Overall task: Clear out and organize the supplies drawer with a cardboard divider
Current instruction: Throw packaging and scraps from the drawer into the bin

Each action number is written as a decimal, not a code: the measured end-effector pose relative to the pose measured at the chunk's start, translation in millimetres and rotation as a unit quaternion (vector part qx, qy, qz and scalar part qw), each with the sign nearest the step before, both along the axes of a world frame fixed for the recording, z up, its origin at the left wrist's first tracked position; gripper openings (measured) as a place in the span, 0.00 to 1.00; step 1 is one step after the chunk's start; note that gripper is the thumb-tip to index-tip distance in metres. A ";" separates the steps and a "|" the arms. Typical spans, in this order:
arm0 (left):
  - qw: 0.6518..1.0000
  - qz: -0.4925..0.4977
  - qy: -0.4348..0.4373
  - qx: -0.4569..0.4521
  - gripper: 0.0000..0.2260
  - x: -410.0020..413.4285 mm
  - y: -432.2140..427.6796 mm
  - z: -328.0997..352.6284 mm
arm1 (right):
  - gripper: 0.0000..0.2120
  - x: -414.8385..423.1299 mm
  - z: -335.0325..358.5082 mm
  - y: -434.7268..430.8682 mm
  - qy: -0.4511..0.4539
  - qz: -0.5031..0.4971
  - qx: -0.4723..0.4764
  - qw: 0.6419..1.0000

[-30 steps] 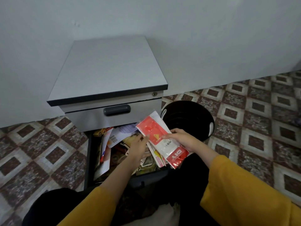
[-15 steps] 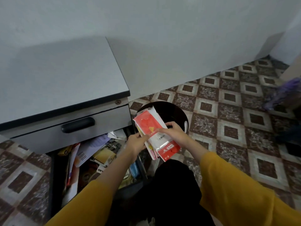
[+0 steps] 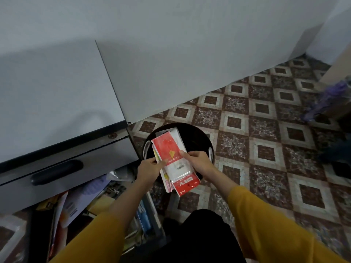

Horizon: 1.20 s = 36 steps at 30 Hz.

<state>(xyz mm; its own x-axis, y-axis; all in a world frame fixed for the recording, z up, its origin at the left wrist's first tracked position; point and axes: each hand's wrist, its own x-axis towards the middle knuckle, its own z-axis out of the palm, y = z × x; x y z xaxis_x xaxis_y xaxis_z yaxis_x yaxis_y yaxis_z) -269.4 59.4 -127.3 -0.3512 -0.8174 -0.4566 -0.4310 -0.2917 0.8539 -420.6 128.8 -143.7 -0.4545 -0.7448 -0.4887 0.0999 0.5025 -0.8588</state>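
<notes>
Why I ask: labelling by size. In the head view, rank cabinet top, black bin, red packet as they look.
1. cabinet top
2. black bin, partly hidden
3. red packet, nearer the camera

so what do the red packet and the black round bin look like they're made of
Red packet: thin glossy plastic film over printed card, probably; it glints and its middle looks clear. Black bin: likely smooth moulded plastic, with a dull sheen along the rim; painted metal can't be ruled out.
</notes>
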 end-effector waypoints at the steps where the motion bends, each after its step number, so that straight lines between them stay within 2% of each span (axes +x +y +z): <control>1: 1.000 -0.003 -0.015 -0.006 0.12 -2.7 -5.7 -3.2 | 0.20 -2.0 -2.2 -4.1 0.009 0.003 0.001 1.000; 6: 0.999 -0.012 -0.031 -0.023 0.14 -17.2 -30.6 -7.8 | 0.21 -6.9 -3.1 -18.4 0.030 -0.014 -0.002 0.999; 10: 0.994 -0.066 -0.081 -0.033 0.28 -16.8 -40.4 -7.3 | 0.32 -9.5 -1.6 -22.0 0.095 0.021 0.041 0.994; 13: 0.993 -0.091 -0.079 0.021 0.31 -4.7 -39.7 -12.5 | 0.36 -9.2 -6.4 -17.7 0.123 0.065 0.078 0.987; 20: 0.993 -0.080 -0.074 0.036 0.27 36.0 -23.9 -7.5 | 0.23 19.9 6.3 -8.7 0.121 0.055 0.061 0.989; 25: 0.996 -0.075 -0.053 0.000 0.16 73.6 -4.5 11.1 | 0.08 58.7 26.0 -3.0 0.135 0.050 0.021 0.989; 28: 0.998 -0.044 -0.041 -0.036 0.04 110.6 7.4 22.9 | 0.07 93.4 37.8 2.4 0.117 0.064 -0.002 0.991; 31: 0.997 -0.016 -0.050 -0.057 0.08 151.4 16.5 26.8 | 0.13 125.8 40.2 7.0 0.105 0.106 -0.013 0.989; 36: 0.995 0.066 -0.053 -0.051 0.07 216.6 32.9 28.5 | 0.13 167.5 38.6 11.0 0.112 0.145 -0.021 0.983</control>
